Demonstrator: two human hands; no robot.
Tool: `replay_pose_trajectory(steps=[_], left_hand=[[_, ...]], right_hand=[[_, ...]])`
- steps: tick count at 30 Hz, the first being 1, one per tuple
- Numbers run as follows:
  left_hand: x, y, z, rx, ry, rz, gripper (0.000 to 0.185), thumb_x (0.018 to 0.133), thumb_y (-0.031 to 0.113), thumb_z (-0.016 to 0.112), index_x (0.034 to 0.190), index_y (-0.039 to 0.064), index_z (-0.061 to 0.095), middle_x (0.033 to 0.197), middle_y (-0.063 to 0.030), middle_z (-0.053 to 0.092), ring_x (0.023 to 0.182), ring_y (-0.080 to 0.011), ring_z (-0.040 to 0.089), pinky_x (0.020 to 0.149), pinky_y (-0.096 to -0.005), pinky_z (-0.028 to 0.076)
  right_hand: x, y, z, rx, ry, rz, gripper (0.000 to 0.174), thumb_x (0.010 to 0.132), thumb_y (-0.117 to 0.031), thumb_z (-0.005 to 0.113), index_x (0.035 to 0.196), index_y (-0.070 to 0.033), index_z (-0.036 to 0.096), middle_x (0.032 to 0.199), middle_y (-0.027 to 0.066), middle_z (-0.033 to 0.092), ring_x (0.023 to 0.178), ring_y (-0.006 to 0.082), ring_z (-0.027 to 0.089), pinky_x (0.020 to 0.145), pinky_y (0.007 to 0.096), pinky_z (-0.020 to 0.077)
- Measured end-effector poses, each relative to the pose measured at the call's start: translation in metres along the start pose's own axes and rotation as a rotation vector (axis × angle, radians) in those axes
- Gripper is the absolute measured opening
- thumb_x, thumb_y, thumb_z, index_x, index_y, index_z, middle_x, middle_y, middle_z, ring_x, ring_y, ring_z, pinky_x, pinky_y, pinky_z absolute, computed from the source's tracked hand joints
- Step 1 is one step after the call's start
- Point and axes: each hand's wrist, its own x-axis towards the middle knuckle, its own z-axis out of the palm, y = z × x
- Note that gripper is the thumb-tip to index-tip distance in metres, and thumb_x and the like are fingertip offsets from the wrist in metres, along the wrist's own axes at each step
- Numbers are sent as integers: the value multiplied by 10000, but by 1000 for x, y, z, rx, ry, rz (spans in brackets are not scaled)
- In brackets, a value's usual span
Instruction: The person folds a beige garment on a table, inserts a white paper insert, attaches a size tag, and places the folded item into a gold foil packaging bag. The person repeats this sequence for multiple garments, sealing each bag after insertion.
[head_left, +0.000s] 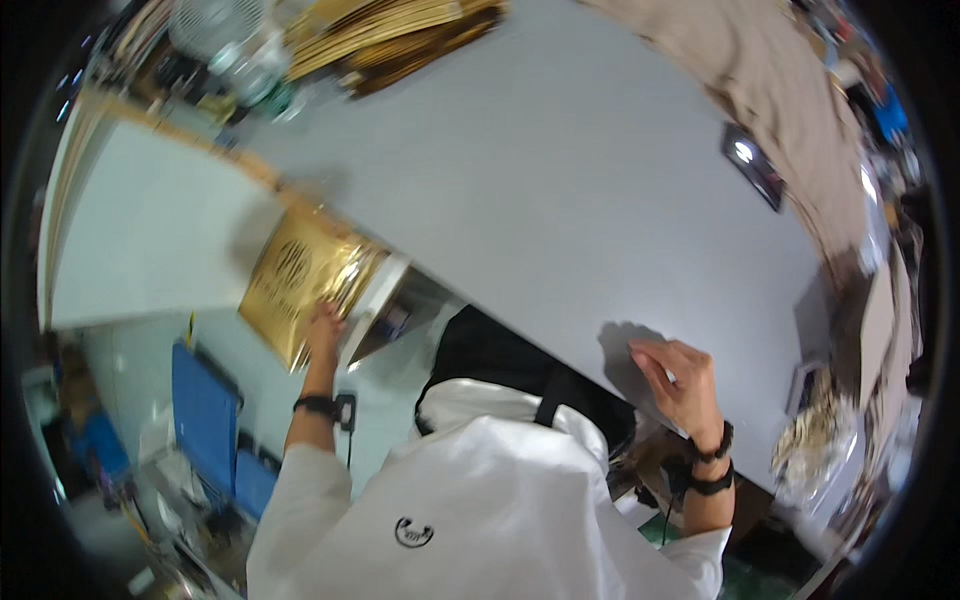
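Observation:
My left hand (325, 330) is at the lower right edge of a shiny gold foil packet (289, 270), which bears dark printing and lies by the corner where a pale board meets the grey table (525, 165). The fingers touch or pinch the packet's edge; blur hides how firmly. A white-edged panel or box part (381, 300) sits just to the right of the packet. My right hand (679, 382) is over the table's near edge, its fingers bent and holding nothing visible, with its shadow on the tabletop beside it.
Gold and brown envelopes (390, 37) are stacked at the far edge, near a clear plastic bottle (251, 79) and a fan (217, 26). A dark phone (752, 166) lies beside beige cloth (750, 67). A clear bag with pale contents (814, 446) lies at right. Blue chair (202, 412) stands lower left.

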Motion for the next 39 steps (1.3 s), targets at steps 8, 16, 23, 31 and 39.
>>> replay_pose_trajectory(steps=[8,16,23,31,39], left_hand=[[-118,162,136,178,-94,701,356,1112,360,530,955,64,651,651,49,460,568,-36,402,511,-225,290],[-186,222,321,340,-774,912,279,1103,201,524,960,6,663,593,9,528,500,-56,455,483,-226,335],[-242,217,451,472,-1168,967,221,1062,134,600,953,2,740,636,7,597,560,-54,544,518,-216,410],[-291,186,580,633,-1310,1082,281,1049,277,649,1022,23,766,699,-18,665,613,-78,606,570,-245,481],[-297,201,725,108,-1395,210,446,1064,352,630,1248,-54,602,997,-140,725,819,-170,691,657,-284,535]], right_hand=[[103,140,-110,-273,500,298,252,991,-260,680,1054,-35,777,862,202,737,720,337,702,664,396,537],[195,244,-174,-403,818,259,290,934,-280,676,1151,-97,737,1067,140,715,1003,369,689,871,457,549],[219,262,-183,-254,946,287,195,927,-245,689,978,-110,819,1003,107,728,882,351,703,781,458,557],[205,243,-210,-269,1125,232,201,958,-258,709,936,-71,779,913,117,739,817,338,711,714,443,540],[203,233,-217,-187,1041,200,215,1049,-276,602,1133,-78,607,727,110,734,685,379,707,651,497,535]])
